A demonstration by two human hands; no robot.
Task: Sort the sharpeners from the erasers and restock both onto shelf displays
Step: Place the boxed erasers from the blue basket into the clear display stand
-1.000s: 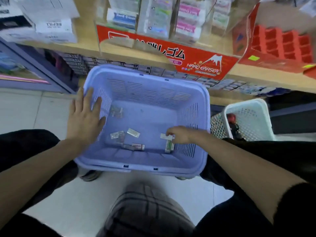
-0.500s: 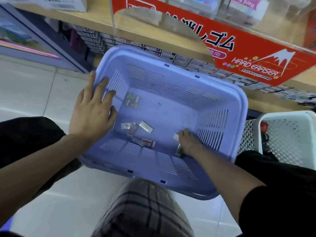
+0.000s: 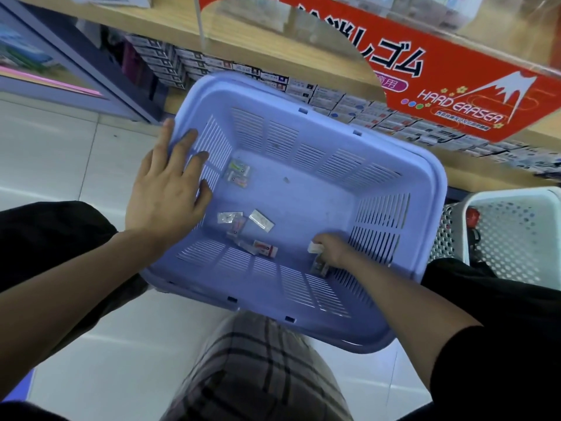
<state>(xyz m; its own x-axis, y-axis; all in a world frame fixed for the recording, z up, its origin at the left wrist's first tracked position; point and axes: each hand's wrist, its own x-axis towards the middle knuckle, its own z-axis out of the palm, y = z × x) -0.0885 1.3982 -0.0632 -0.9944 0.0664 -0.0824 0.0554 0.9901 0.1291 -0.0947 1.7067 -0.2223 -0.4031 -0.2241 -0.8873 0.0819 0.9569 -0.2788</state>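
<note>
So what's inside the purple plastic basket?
Small clear-wrapped packets lie scattered on the purple plastic basket's floor. The right hand reaches in, pinching a white packet; anything under the hand is hidden.

The slotted plastic basket [image 3: 303,95] is pale lavender throughout. In it, two clear-wrapped packets [image 3: 238,176] show green and pink; a flat rectangular packet [image 3: 261,220] is white, a boxed piece [image 3: 267,249] is white with red print, and the small wrapped piece by the right wall [image 3: 314,247] is white. The cardboard display banner [image 3: 449,71] is red with black characters, white lettering and a white mountain. The perforated plastic basket [image 3: 516,196] is white, the wooden shelf [image 3: 151,19] light tan, the tiled floor [image 3: 60,153] pale grey. The lap fabric [image 3: 258,375] is grey-beige plaid with dark lines; the sleeve [image 3: 501,344] is black.
</note>
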